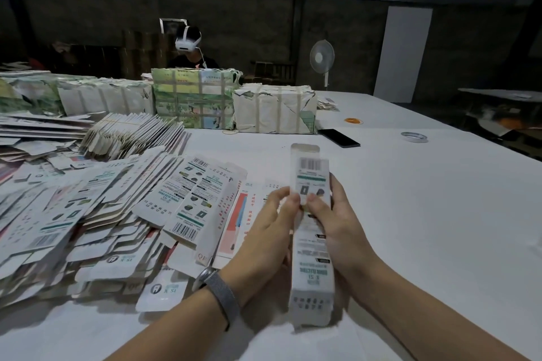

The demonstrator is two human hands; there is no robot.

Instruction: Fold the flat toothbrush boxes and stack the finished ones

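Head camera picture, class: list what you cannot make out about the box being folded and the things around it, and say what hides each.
- Box, head view: its print is motion-blurred; the left hand and right hand cover its sides.
- Box's near end: whether closed cannot be told from this angle.
- Pile of flat boxes: cut off by the left edge.
- Finished stack: none identifiable.
- Phone: screen too dark.

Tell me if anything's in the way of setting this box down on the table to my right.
Nothing visible. Both hands, left and right, hold the box, and the white table beside it is bare; the phone and tape roll lie farther off.
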